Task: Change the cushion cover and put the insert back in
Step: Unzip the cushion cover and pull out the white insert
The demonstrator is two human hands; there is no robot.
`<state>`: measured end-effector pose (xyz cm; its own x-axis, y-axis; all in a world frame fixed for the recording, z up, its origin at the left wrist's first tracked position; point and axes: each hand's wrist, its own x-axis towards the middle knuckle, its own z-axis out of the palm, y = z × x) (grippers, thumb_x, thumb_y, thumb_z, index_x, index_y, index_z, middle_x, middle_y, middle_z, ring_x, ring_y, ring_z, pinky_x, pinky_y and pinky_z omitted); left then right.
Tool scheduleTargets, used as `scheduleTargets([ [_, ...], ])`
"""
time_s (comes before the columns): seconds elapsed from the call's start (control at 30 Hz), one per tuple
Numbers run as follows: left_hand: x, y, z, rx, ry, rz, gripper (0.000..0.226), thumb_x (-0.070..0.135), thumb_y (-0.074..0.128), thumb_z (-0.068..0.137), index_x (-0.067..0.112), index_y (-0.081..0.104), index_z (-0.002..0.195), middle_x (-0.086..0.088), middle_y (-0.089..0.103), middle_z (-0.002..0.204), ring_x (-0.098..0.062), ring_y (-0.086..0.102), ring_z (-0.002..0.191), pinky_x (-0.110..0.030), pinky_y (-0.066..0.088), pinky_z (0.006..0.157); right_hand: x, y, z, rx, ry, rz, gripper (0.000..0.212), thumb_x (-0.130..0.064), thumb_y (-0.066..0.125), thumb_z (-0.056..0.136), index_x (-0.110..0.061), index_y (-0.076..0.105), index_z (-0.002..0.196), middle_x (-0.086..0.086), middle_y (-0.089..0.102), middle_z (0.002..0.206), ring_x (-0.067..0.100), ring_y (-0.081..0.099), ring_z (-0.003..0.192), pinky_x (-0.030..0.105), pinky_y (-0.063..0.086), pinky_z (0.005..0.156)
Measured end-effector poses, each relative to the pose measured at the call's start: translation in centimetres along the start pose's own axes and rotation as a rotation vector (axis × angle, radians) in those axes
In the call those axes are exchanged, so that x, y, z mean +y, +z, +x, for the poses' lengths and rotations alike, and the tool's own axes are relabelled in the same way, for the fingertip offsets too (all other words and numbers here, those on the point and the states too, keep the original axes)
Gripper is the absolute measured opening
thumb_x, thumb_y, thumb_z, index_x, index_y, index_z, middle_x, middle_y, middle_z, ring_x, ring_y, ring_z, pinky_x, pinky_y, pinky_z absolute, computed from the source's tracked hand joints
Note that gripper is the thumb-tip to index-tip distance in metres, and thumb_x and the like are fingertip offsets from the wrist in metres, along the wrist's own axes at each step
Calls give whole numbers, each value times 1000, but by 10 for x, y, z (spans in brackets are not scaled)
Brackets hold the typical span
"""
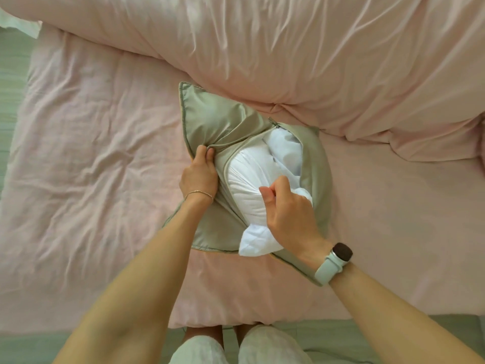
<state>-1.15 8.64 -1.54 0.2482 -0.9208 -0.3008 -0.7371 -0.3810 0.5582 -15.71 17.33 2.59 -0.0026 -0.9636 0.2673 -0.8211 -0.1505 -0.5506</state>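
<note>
Left of frame: pink bed sheet (91, 143), rumpled, with a strip of pale green floor (10, 101) along the edge. A bunched pink duvet (315, 53) fills the upper half and right.

Centre: olive-green cushion cover (210, 114) lies on the sheet, zip (275, 124) undone, its mouth gaping toward the lower middle of the frame. The left hand (200, 177) grips the left lip of the opening, fingers (202, 153) curled over a bunched fold of fabric. A thin bracelet (199, 194) sits at that wrist.

Just right of it: the white insert (252, 179) is mostly inside the cover, but one corner pokes out at the lower centre and the middle bulges through the gap. The right hand (286, 208) rests on the insert, fingers curled, thumb and forefinger tips pressed together. Whether they pinch any fabric, I cannot tell. A watch (338, 257) sits on the right wrist.

Judgement: stuffing looks partly done.

Risks:
- The insert looks crumpled inside, so it could settle lumpy if its far corners are not seated in the cover's corners.
- The protruding corner could catch in the zip if closing starts too soon.
- Hard pulling on the bunched left lip could strain the seam near the zip's end.
</note>
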Motion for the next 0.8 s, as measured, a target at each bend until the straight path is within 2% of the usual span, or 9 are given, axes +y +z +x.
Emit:
scheduleTargets([
  [0.13,0,6,3,-47,-20,-43,32,35,31,100,8,47,96,-25,59,104,-43,53,96,-36,32,68,13,-19,-24,-7,110,109,20,-31,37,93,-19,35,77,-16,30,52,16,37,39,19,23,43],
  [0.23,8,5,-1,-100,121,-183,26,29,37,99,14,35,78,-24,57,90,-43,52,89,-38,33,67,25,-26,-23,-14,190,53,24,-35,35,92,-17,38,76,-12,37,52,18,41,41,14,22,43],
  [0.33,7,-4,-11,-84,192,-217,23,25,40,98,14,34,79,-7,47,68,-37,50,78,-37,31,64,17,-24,-4,-26,197,-64,24,-33,44,89,-12,47,78,-3,52,61,22,52,52,21,27,45],
  [0.4,4,-9,-18,-76,191,-233,24,25,41,98,14,35,78,5,39,61,-32,45,72,-35,29,62,3,-21,16,21,161,-93,20,-29,51,85,-9,53,87,3,57,77,24,55,68,27,38,55],
  [0.5,3,-14,-27,-96,199,-269,31,25,42,98,23,33,68,6,36,57,-20,37,59,-31,27,59,-20,-9,48,108,116,-178,35,-33,43,84,-7,60,100,11,59,93,31,55,83,38,43,64],
  [0.57,6,-17,-30,-123,222,-303,33,27,44,97,27,34,65,6,36,54,-12,35,53,-31,29,58,-28,5,61,81,162,-228,41,-38,42,85,-7,60,105,13,59,98,33,56,88,40,44,66],
  [0.63,11,-20,-35,-129,211,-272,26,28,47,95,26,41,70,8,42,57,-14,42,57,-31,32,60,-24,20,58,-23,235,-245,44,-41,45,87,-6,58,111,14,58,103,34,54,93,43,43,70],
  [0.7,14,-22,-39,-55,137,-271,5,21,52,92,16,53,92,7,51,76,-22,54,75,-29,39,68,-14,30,43,-29,255,-266,46,-42,43,86,-4,57,109,15,58,98,35,55,87,42,44,67],
  [0.8,14,-25,-43,165,261,-307,35,2,56,80,6,52,115,-4,46,105,-28,52,101,-29,43,90,-5,34,24,14,249,-274,43,-43,40,85,-7,59,100,10,59,91,32,56,80,39,44,63],
])
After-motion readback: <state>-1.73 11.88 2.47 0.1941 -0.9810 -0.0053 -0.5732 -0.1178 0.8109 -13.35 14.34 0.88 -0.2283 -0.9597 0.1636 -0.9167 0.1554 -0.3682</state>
